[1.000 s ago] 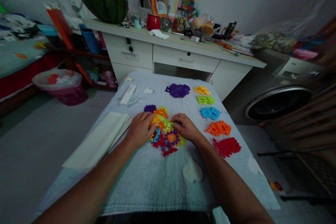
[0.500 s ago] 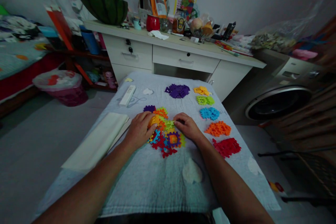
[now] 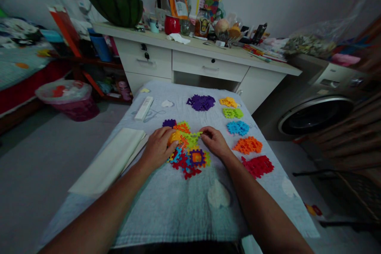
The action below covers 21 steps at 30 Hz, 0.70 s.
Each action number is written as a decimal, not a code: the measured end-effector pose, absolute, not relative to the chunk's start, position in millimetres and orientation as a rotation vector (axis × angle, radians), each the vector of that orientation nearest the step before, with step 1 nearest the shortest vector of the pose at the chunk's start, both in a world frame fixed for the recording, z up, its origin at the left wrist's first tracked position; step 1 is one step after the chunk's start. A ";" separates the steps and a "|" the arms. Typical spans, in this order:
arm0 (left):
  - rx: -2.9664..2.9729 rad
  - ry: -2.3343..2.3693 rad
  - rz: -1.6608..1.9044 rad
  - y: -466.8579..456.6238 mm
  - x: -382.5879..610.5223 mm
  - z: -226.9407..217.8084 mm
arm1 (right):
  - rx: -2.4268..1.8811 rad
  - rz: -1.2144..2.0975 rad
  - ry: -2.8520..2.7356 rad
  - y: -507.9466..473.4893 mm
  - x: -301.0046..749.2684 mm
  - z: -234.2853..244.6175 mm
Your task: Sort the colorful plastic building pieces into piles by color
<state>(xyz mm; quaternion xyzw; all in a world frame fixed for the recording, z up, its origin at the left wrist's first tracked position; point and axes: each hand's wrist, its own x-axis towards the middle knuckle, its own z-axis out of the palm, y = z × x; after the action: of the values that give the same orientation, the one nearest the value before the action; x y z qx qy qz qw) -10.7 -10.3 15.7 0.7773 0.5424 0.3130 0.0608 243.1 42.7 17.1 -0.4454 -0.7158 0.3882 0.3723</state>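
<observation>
A mixed pile of notched plastic puzzle pieces (image 3: 182, 159) lies in the middle of the cloth-covered table (image 3: 178, 214). On its left side my left hand (image 3: 157, 147) has its fingers closed around yellow puzzle pieces (image 3: 173, 137). My right hand (image 3: 214, 141), at the pile's right edge, pinches the end of a lime green puzzle piece (image 3: 194, 136). Sorted by colour, heaps of purple (image 3: 201, 102), yellow (image 3: 228, 102), lime green (image 3: 232, 113), blue (image 3: 237, 128), orange (image 3: 248, 145) and red pieces (image 3: 257, 166) sit farther back and to the right.
Left of the pile are a folded cream cloth (image 3: 108, 162) and a long white box (image 3: 144, 108). Behind the table stands a white desk (image 3: 208, 65) crowded with jars and a watermelon piece (image 3: 114, 6). A washing machine (image 3: 321, 99) is at the right, a pink bin (image 3: 71, 105) at the left.
My right hand has shifted slightly right and away from the pile, drawing the lime green piece with it. My left hand stays on the yellow pieces.
</observation>
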 end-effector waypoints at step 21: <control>2.271 1.618 0.948 -7.8 -11.8 16.2 | -1.200 0.673 -2.230 45.9 248.0 21.4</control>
<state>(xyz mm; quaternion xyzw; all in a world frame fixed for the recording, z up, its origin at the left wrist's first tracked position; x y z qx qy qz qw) -11.8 -7.8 16.2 0.7673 0.5468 0.3203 0.0982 248.0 45.9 21.4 -0.4425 -0.8222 0.2483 0.2579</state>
